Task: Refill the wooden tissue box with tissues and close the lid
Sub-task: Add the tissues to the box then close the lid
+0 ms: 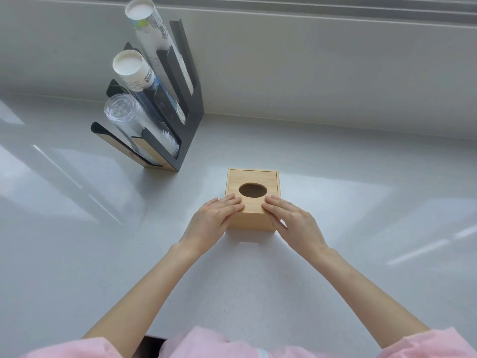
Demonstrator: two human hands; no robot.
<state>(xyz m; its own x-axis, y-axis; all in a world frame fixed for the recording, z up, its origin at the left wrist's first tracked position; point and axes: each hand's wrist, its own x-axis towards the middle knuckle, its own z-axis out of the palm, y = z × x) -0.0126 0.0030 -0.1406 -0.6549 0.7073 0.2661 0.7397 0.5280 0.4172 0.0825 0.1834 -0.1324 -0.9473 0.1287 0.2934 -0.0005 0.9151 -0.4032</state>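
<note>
A cube-shaped wooden tissue box [254, 219] stands on the pale counter in the middle of the head view. Its sliding lid [255, 177] lies flat on top, with a dark oval hole [253, 190] in it; no tissue shows through the hole. My left hand [215, 218] rests on the box's near left top edge, fingers flat on the lid. My right hand [290, 219] lies on the near right top edge in the same way, thumb down the side. No tissue pack is in view.
A black cup holder rack [191, 109] stands at the back left against the wall, holding two stacks of paper cups [134, 73] and a stack of clear plastic cups [129, 117]. The grey counter [361, 228] runs to a low wall behind.
</note>
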